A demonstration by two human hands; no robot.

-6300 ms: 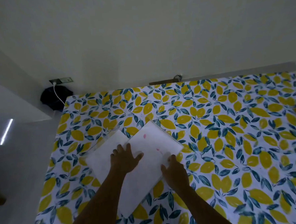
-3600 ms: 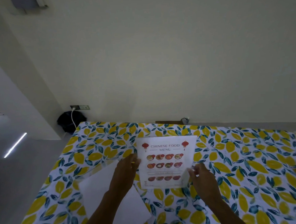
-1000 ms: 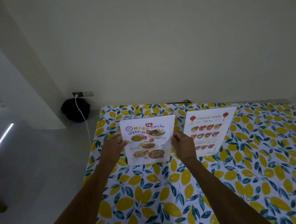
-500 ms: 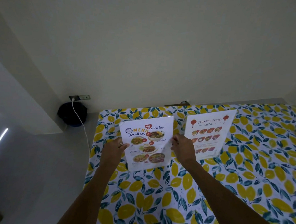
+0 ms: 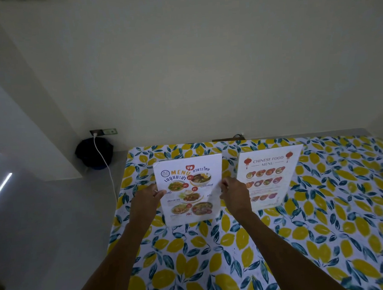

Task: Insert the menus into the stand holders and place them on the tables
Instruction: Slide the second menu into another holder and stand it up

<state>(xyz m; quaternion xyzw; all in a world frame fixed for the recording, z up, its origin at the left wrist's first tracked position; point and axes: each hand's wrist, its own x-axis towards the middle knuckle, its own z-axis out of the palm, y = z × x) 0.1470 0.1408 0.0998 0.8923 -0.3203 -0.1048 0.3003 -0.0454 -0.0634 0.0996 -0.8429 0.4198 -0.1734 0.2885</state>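
A Thai food menu in a clear stand holder (image 5: pixel 189 190) stands upright near the table's left end. My left hand (image 5: pixel 144 201) grips its left edge and my right hand (image 5: pixel 234 194) grips its right edge. Its base is at the lemon-print tablecloth (image 5: pixel 236 253); whether it rests on the cloth is unclear. To its right a Chinese food menu in a second stand holder (image 5: pixel 268 177) stands upright on the table, with no hand on it.
The table's left edge (image 5: pixel 116 217) drops to a grey floor. A black bin (image 5: pixel 93 153) sits in the corner under a wall socket (image 5: pixel 103 132) with a white cable (image 5: pixel 108 171). A pale wall runs right behind the table.
The Thai menu stand stays held in both hands at nearly the same spot, shifting only slightly. Seconds ago the sheets lay flat; the Chinese menu was then stood up at the right.
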